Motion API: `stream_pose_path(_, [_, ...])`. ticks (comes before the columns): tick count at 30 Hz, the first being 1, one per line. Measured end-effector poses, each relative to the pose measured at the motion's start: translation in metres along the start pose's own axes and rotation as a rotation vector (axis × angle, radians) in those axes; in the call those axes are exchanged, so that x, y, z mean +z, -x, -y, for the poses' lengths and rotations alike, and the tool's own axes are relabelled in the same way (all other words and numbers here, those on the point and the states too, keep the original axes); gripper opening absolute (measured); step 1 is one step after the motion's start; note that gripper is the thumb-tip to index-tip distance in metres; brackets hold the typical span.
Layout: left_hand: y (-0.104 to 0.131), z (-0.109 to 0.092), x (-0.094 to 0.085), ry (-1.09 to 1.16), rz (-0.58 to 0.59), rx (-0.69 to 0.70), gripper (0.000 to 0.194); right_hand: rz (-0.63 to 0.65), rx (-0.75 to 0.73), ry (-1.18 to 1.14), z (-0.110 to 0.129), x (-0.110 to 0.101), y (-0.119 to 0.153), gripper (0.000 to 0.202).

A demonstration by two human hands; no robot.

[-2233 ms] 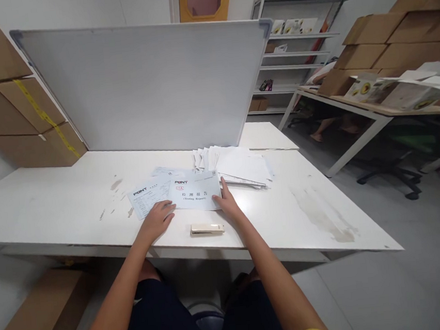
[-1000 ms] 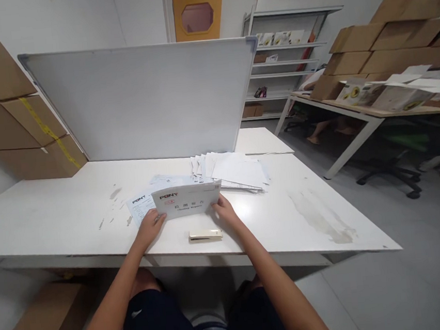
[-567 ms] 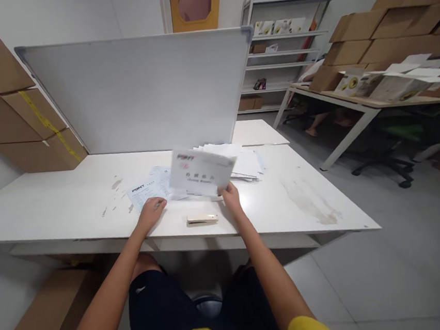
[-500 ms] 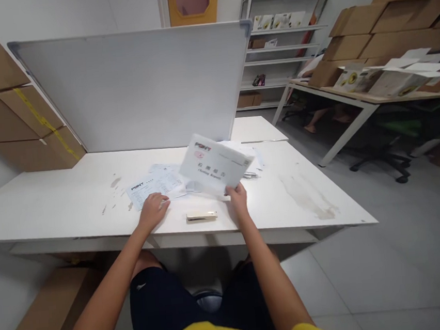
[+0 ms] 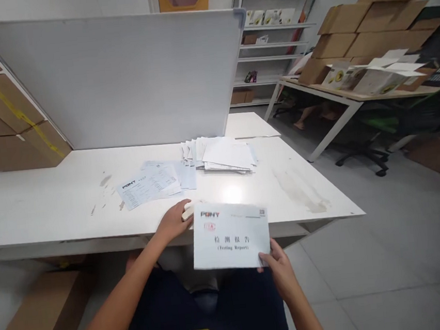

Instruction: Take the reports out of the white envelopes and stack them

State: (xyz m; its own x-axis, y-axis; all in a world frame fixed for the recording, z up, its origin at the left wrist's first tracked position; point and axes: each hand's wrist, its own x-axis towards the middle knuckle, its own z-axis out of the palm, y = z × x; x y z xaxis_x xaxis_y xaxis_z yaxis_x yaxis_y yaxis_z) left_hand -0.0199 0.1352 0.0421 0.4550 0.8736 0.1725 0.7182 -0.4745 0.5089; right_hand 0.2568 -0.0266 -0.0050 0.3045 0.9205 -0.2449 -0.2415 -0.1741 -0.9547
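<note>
White report [image 5: 231,239] in right hand [image 5: 280,269], stapler [image 5: 188,212] in left [image 5: 174,222].

- My white table [image 5: 44,202], smeared on both sides
- Whiteboard [image 5: 118,81] standing across its back
- Boxes [image 5: 16,148] stacked far left
- Overlapping sheets [image 5: 148,187] ahead of me
- Paper pile [image 5: 227,154] just right of them
- Stapler [image 5: 187,214] in my left hand [image 5: 173,221] near the front edge; I can't tell if it touches the table

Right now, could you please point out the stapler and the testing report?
Stapler [image 5: 188,213]: head view, on its visible pale body.
Testing report [image 5: 230,233]: head view, on the middle of its front page.
</note>
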Motion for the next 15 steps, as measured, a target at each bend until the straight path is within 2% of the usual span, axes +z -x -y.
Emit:
stream_pose_path(3, [-0.003, -0.001, -0.006, 0.041, 0.102, 0.008, 0.064, 0.096, 0.089, 0.059, -0.004, -0.008, 0.007, 0.043])
stream_pose_path(7, [-0.004, 0.001, -0.011, 0.167, 0.198, -0.021, 0.072, 0.172, 0.123, 0.114, -0.012, -0.001, 0.006, 0.042])
stream_pose_path(11, [-0.001, 0.001, -0.014, 0.264, 0.208, -0.041, 0.069, 0.256, 0.152, 0.164, -0.018, 0.004, 0.008, 0.04])
stream_pose_path(15, [0.0, -0.003, -0.016, 0.264, 0.221, -0.014, 0.062, 0.235, 0.149, 0.165, -0.013, 0.003, 0.015, 0.043])
